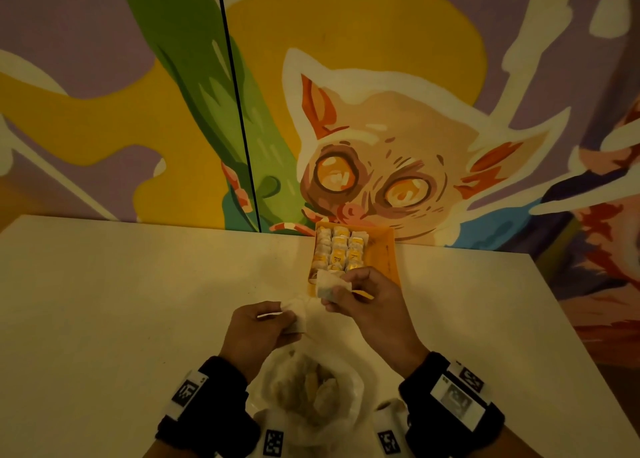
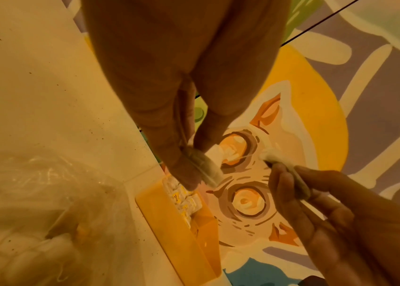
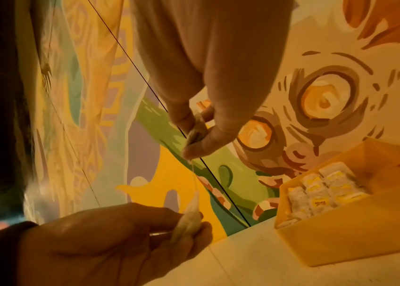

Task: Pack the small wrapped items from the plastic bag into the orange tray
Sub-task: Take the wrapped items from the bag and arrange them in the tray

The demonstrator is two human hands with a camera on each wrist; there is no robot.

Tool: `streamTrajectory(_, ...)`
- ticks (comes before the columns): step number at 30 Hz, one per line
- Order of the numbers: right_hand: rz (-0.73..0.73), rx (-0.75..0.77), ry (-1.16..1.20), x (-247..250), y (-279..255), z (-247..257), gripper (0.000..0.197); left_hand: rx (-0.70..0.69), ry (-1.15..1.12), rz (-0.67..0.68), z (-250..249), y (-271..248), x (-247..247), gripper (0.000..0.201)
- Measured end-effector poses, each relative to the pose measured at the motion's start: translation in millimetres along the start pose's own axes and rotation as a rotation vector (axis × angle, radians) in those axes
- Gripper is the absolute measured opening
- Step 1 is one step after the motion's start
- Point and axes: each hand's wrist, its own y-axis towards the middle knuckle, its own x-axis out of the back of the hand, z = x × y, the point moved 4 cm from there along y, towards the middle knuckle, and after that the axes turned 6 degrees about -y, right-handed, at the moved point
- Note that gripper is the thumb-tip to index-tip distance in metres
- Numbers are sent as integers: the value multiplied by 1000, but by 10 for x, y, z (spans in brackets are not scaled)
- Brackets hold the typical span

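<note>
Both hands are up off the white surface, each pinching one small pale wrapped sachet. Left hand has thumb and forefinger closed on its flat sachet. Right hand grips the second sachet the same way, edge-on between the fingers. A thin thread runs between the two sachets in both wrist views. My read: they're tangled and being pulled apart.

Orange rectangular plastic tray sits at 12 o'clock from the hands, against the painted animal mural wall. Its left side holds neat rows of yellow-labelled wrapped items. The right side is bare. Crumpled clear plastic bag lies at 6 o'clock, between the wrists, with more items inside.

To do this step well:
- Separate slowly along the thread, not across it; a hard tug likely tears the wrapper.
- Once free, place the right-hand sachet first, since it already hovers over the tray's near edge.
- Set it upright against the existing rows, label the same way, starting the next column at 3 o'clock of the filled block.

Pose: wrists raised, palms turned inward toward each other, left hand lower and nearer the bag, right hand forward at the tray. Other fingers on both hands curl loosely.
</note>
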Motion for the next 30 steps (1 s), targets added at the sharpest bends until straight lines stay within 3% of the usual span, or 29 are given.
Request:
streamTrajectory(6,-58,19,146,-28,5,116,19,-8,41,-36,76,32,43,12)
streamTrajectory(12,24,-60,314,-57,20,153,16,2,-12,-45,83,6,28,8)
streamTrajectory(19,11,-177,31,-168,-36,-181,13,-31,-74,79,-68,-130,-219,11)
streamTrajectory(30,-54,-235,7,-176,-67,-270,19,-45,-161,135,-116,-212,-340,20)
